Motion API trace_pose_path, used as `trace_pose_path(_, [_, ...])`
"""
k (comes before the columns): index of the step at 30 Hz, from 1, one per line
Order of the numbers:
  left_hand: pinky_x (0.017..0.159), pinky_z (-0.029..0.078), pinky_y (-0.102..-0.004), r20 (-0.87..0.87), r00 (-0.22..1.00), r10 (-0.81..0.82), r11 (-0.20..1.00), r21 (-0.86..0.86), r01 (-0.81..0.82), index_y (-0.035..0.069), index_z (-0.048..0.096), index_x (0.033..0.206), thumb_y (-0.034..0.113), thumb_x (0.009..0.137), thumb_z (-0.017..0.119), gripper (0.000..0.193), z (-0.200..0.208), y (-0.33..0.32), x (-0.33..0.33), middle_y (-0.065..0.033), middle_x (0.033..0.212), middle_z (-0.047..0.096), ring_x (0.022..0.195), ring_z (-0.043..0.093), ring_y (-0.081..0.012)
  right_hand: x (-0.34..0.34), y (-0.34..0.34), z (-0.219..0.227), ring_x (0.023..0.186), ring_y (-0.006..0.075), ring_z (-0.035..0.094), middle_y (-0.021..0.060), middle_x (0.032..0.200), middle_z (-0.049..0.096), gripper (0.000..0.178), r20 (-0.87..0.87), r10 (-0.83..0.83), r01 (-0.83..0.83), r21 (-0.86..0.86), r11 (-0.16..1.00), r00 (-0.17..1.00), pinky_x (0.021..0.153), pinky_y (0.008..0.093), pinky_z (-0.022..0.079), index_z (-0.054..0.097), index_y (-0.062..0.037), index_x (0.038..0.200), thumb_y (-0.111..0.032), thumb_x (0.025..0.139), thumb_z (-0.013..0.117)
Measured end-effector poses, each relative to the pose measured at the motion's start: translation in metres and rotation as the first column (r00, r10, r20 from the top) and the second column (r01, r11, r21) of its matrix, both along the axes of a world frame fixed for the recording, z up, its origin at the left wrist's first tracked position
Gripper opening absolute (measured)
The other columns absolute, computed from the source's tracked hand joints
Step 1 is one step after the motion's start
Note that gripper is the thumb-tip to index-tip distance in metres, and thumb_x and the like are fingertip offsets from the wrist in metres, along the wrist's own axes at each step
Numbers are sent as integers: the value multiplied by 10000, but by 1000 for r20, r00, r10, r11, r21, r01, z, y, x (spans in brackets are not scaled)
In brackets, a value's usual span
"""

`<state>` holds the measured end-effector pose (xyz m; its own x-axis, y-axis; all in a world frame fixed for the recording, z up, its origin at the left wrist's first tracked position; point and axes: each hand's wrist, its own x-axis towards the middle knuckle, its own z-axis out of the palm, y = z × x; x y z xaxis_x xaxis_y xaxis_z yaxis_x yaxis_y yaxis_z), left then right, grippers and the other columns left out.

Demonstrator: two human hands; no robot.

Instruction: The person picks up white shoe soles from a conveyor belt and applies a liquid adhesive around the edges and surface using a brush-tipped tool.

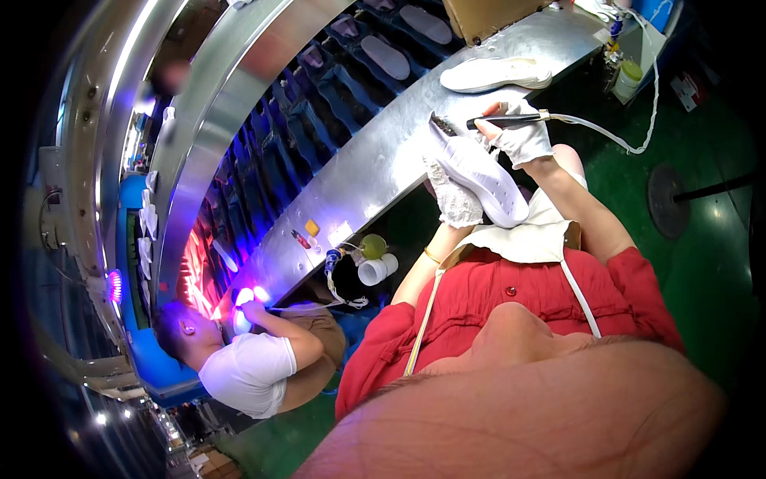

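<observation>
My left hand [456, 198], in a white knit glove, is closed around the side of a white shoe sole [484, 182] tilted in front of my apron. My right hand [523, 137], in a white glove with bare fingertips, grips a brush by its black handle [511, 120]. Dark bristles [442, 124] show at the far end of the sole; whether they touch it I cannot tell. A thin white hose [590, 122] runs from the back of the handle. Just beyond my right hand, a white shoe [495, 74] lies on the metal bench [343, 180].
Beyond the bench, a curved conveyor carries shoe soles [384, 57]. A cardboard box [495, 16] stands at the far edge. A lidded jar [629, 76] is at right, white cups [377, 270] below the bench. At left a co-worker [255, 363] bends over lit work. A round stand base [669, 199] is on the floor.
</observation>
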<state>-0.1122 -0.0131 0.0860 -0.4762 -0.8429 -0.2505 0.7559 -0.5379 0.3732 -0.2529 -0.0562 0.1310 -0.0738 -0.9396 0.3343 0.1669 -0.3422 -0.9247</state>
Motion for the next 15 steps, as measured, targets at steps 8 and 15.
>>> trace_pose_path(8, [950,381,-464,76,990,116,993,-25,-115,26,396,1283,685,797,377,819,0,-18,6,-203,1235,481,1082,502,-365,18,4,8,652,87,585,55,767,636,153,-168,121,-113,56,992,978,603,207,476,604,-17,910,-70,782,669])
trace_pose_path(15, [925,414,-428,126,978,164,986,-66,-156,44,453,1251,651,823,380,747,6,-34,7,-172,1194,532,1048,535,-329,6,-1,-18,636,88,569,47,772,587,153,-265,3,-46,-156,987,964,575,211,452,609,-15,890,-18,747,665])
